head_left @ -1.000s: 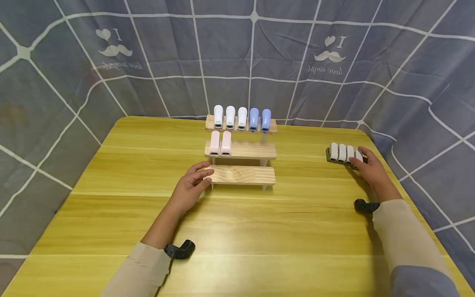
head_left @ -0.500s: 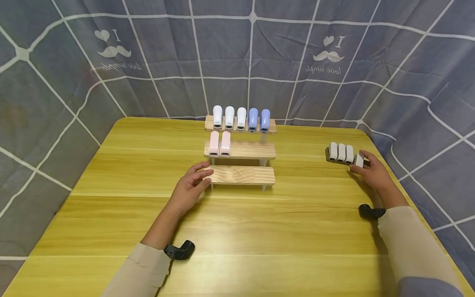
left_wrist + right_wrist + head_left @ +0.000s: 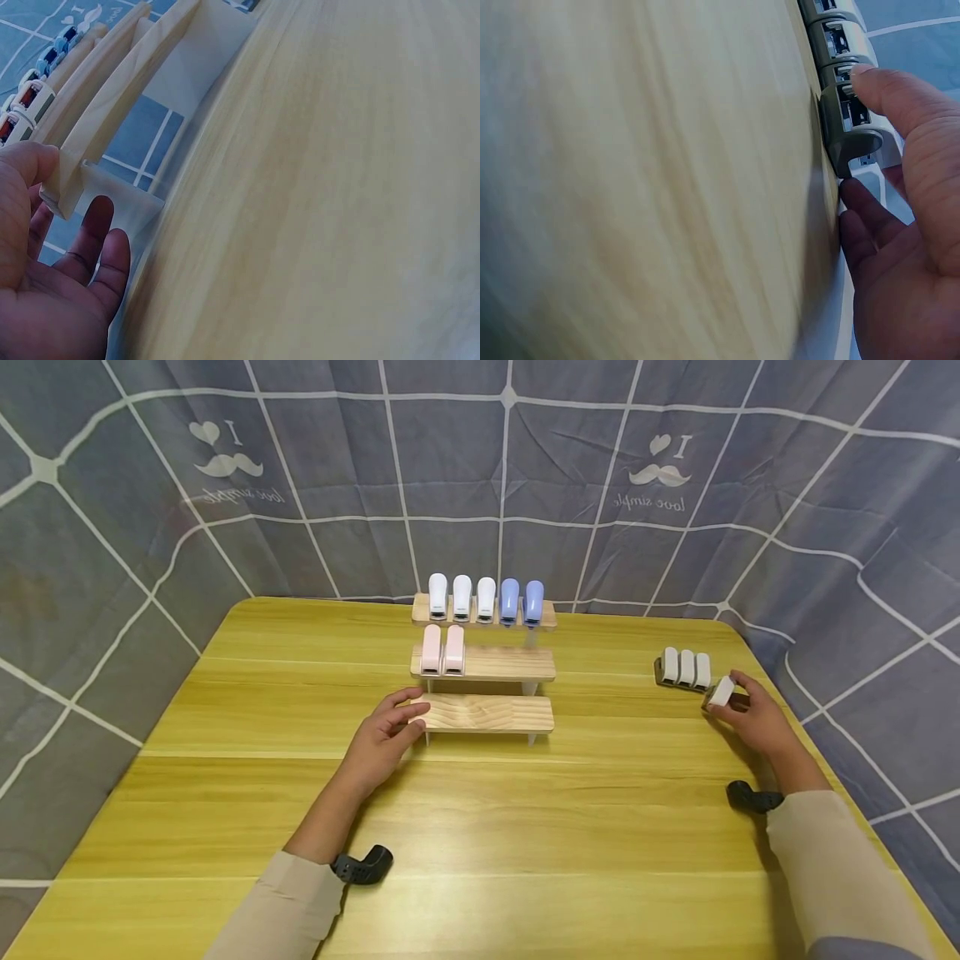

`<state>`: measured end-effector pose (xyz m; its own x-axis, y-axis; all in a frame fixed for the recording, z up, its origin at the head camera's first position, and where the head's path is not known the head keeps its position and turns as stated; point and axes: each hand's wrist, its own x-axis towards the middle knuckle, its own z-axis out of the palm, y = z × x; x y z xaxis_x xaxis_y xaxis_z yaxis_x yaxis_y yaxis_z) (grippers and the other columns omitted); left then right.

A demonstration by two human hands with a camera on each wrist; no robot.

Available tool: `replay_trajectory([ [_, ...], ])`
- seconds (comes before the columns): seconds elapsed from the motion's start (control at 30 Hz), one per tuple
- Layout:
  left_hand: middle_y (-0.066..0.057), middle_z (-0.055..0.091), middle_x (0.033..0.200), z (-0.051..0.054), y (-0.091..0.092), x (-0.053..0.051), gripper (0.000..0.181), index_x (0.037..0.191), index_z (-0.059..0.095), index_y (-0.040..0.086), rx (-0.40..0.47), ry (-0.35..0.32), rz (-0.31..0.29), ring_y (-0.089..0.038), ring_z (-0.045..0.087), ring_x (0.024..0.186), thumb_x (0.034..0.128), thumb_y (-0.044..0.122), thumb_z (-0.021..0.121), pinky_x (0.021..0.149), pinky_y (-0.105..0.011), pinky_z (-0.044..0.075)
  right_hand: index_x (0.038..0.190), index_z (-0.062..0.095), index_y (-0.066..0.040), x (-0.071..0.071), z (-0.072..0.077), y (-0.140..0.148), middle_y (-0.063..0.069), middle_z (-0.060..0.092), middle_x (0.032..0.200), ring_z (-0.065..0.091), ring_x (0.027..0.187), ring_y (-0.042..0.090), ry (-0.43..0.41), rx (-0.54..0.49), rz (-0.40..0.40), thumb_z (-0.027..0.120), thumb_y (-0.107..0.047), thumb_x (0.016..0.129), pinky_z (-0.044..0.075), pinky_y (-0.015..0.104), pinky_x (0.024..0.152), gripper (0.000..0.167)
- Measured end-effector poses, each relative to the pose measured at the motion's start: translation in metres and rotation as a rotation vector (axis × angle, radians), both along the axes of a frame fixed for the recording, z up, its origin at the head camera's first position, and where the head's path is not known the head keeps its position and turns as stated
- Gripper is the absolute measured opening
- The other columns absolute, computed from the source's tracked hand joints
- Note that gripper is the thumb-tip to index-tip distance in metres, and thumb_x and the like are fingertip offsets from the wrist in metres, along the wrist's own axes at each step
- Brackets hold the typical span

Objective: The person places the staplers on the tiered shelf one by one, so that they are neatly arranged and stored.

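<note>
My right hand [image 3: 763, 724] pinches a small white stapler [image 3: 722, 691] with a dark grey base, thumb on the near side and fingers beyond. The stapler is turned at an angle, close to the table at the far right. In the right wrist view my thumb [image 3: 900, 94] presses on the stapler's [image 3: 855, 120] side. Just left of it stand three matching white staplers [image 3: 686, 668] in a row. At the table's middle, my left hand [image 3: 381, 739] holds the left end of the lowest wooden shelf [image 3: 487, 714], thumb against the board [image 3: 71, 176] in the left wrist view.
Behind the lowest shelf rises a middle shelf [image 3: 510, 663] with two pink staplers [image 3: 431, 649] at its left. The top shelf [image 3: 550, 612] bears three white staplers [image 3: 462, 597] and two blue staplers [image 3: 510, 602]. A grey checked curtain [image 3: 457, 460] surrounds the wooden table [image 3: 525, 843].
My right hand has drawn the end stapler away from its row, toward me and slightly right, and turned it. The left hand has stayed at the lowest shelf.
</note>
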<state>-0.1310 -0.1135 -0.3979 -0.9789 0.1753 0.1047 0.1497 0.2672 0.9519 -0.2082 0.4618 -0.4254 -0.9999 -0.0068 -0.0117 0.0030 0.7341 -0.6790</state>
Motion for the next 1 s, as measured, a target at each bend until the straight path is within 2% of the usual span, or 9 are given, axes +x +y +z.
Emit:
replay_trajectory([
  [0.1,-0.016,0.044,0.149,0.000,-0.001,0.000,0.031,0.128,0.061,-0.010,-0.007,0.003,0.000,-0.031,0.044,0.134,0.1001,0.004,0.058,0.104,-0.044,0.039,0.155,0.010,0.007,0.000,-0.002,0.000,0.040,0.028,0.148,0.039,0.126,0.058,0.011,-0.002,0.014,0.064,-0.023,0.099,0.035,0.004,0.070,0.084],
  [0.2,-0.018,0.043,0.149,-0.003,-0.001,-0.003,0.031,0.127,0.061,-0.011,-0.015,0.011,-0.001,-0.032,0.044,0.134,0.1000,0.003,0.058,0.103,-0.041,0.039,0.155,0.008,0.008,0.000,-0.003,0.000,0.040,0.023,0.150,0.037,0.127,0.059,0.004,-0.004,0.016,0.063,-0.022,0.099,0.035,0.004,0.070,0.084],
  [0.33,-0.016,0.043,0.150,-0.020,-0.003,-0.010,0.031,0.128,0.062,-0.009,-0.009,0.017,0.004,-0.031,0.042,0.135,0.1002,0.005,0.058,0.102,-0.040,0.039,0.156,0.005,0.007,0.001,-0.004,-0.002,0.040,0.019,0.152,0.035,0.128,0.060,-0.014,0.004,0.003,0.061,-0.024,0.100,0.036,0.008,0.070,0.084],
  [0.43,-0.011,0.043,0.150,-0.032,-0.006,-0.016,0.031,0.128,0.063,-0.005,0.003,0.018,0.007,-0.028,0.043,0.136,0.1002,0.008,0.060,0.101,-0.035,0.039,0.155,0.006,0.008,0.002,-0.003,-0.005,0.041,0.024,0.148,0.037,0.127,0.060,-0.008,0.020,-0.011,0.060,-0.025,0.101,0.038,0.010,0.070,0.083],
  [0.53,-0.007,0.045,0.149,-0.038,-0.008,-0.018,0.031,0.128,0.065,-0.002,0.012,0.026,0.005,-0.025,0.044,0.135,0.0999,0.012,0.061,0.099,-0.030,0.040,0.155,0.010,0.009,0.004,-0.003,-0.009,0.042,0.029,0.145,0.039,0.126,0.058,0.001,0.029,-0.026,0.060,-0.024,0.101,0.039,0.012,0.072,0.081],
  [0.7,-0.006,0.046,0.148,-0.039,-0.009,-0.017,0.032,0.127,0.066,-0.001,0.025,0.041,0.000,-0.024,0.044,0.135,0.0995,0.014,0.062,0.099,-0.028,0.040,0.155,0.012,0.008,0.007,-0.002,-0.013,0.040,0.032,0.144,0.041,0.126,0.056,0.003,0.033,-0.058,0.061,-0.028,0.100,0.039,0.012,0.071,0.082],
  [0.83,-0.007,0.045,0.149,-0.036,-0.008,-0.017,0.032,0.128,0.065,-0.003,0.023,0.034,0.002,-0.024,0.043,0.135,0.0997,0.011,0.062,0.100,-0.030,0.039,0.156,0.012,0.006,0.010,0.001,-0.016,0.040,0.032,0.145,0.040,0.127,0.056,0.010,-0.015,-0.079,0.062,-0.029,0.099,0.039,0.007,0.067,0.083],
  [0.9,-0.010,0.044,0.150,-0.032,-0.007,-0.015,0.032,0.128,0.064,-0.005,0.018,0.026,0.005,-0.026,0.042,0.136,0.0998,0.009,0.061,0.101,-0.033,0.039,0.157,0.011,0.004,0.013,0.003,-0.018,0.039,0.031,0.146,0.039,0.128,0.056,0.011,-0.050,-0.082,0.063,-0.027,0.099,0.039,0.006,0.067,0.083],
  [1.0,-0.015,0.043,0.150,-0.021,-0.003,-0.010,0.031,0.128,0.062,-0.008,0.010,0.015,0.004,-0.030,0.041,0.136,0.0999,0.005,0.059,0.101,-0.036,0.038,0.157,0.011,0.002,0.016,0.007,-0.022,0.038,0.028,0.148,0.037,0.129,0.057,0.017,-0.083,-0.081,0.063,-0.026,0.099,0.040,0.005,0.068,0.084],
])
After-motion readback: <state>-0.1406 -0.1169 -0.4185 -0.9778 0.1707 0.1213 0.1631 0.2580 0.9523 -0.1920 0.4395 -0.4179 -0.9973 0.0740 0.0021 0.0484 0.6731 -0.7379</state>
